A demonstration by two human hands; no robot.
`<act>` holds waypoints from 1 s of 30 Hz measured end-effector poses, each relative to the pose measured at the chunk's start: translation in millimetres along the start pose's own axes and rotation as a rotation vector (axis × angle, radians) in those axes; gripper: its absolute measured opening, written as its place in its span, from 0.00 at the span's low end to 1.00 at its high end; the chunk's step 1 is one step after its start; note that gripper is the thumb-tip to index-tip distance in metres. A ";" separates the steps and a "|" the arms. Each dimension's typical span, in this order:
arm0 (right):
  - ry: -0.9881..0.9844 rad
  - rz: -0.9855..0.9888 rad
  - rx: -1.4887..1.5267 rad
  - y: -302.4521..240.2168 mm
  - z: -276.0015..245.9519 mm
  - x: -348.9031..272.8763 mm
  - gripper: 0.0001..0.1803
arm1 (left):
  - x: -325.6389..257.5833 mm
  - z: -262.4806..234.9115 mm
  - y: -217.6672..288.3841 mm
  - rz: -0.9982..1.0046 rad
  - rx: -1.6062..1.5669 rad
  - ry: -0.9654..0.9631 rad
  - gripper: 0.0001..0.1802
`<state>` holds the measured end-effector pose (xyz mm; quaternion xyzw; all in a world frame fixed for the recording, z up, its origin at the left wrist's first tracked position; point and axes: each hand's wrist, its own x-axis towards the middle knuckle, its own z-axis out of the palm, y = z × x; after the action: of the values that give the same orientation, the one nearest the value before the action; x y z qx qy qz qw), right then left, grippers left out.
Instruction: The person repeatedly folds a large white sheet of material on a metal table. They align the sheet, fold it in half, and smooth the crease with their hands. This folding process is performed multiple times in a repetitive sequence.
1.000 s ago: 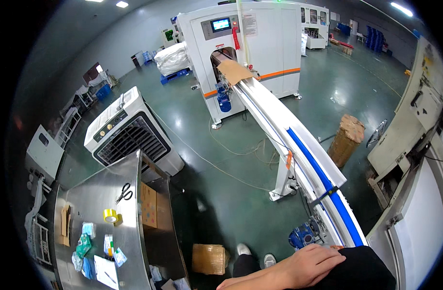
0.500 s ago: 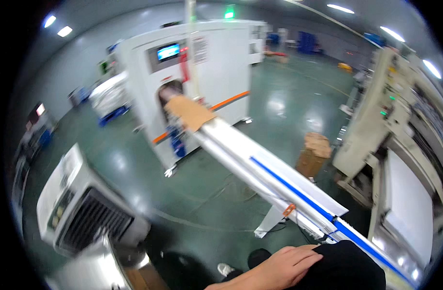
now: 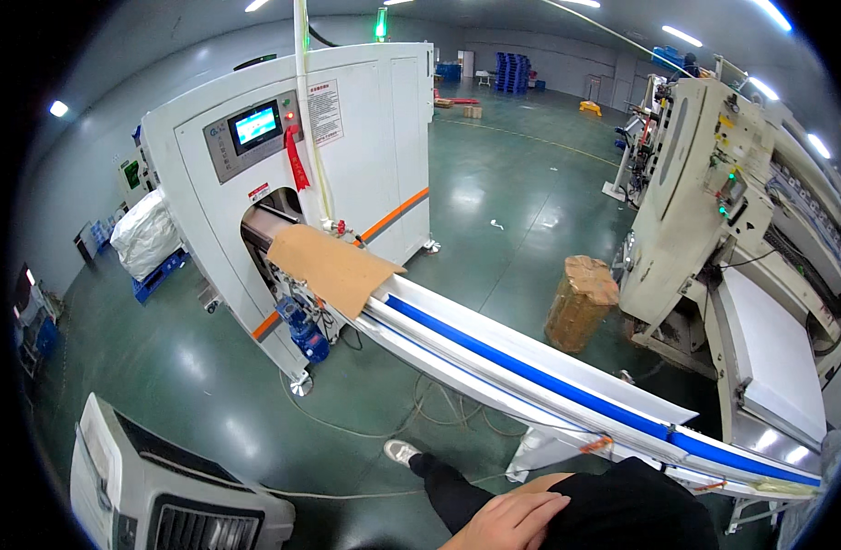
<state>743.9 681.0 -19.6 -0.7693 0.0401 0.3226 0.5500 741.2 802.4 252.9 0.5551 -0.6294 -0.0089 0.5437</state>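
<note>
My left hand [image 3: 507,521] comes in at the lower edge, its fingers stretched out and lying flat against black cloth [image 3: 631,509]. Nothing shows in it. A strip of bare skin shows just behind it, but I cannot tell which part of me that is. My right hand is not to be made out. Beyond the hand runs a long white conveyor [image 3: 539,390] with a blue belt [image 3: 512,346]. A curved brown cardboard sheet [image 3: 333,266] covers its far end, at the opening of a white machine cabinet [image 3: 374,137]. The cabinet carries a lit screen [image 3: 256,126] and a red ribbon [image 3: 296,160].
A grey-white air cooler [image 3: 182,500] stands at the lower left. Cables [image 3: 439,403] lie on the green floor under the conveyor. A brown taped carton [image 3: 581,302] stands beyond it. On the right is a large beige machine [image 3: 704,202]; a white wrapped bundle [image 3: 145,234] sits on a blue pallet.
My view has swung and moved closer to the cabinet, which now looks larger and sharper. A shiny metal container at the lower left has gone out of view. My left hand still rests on the black cloth.
</note>
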 end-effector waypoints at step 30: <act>-0.371 -0.141 -0.118 -381.8 -128.0 579.3 0.16 | 15.8 -456.4 -397.6 -0.073 0.091 0.090 0.21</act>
<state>1417.7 888.7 4.3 -0.7284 -0.1348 0.4211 0.5234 1335.3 909.1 205.6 0.6016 -0.5834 0.0252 0.5451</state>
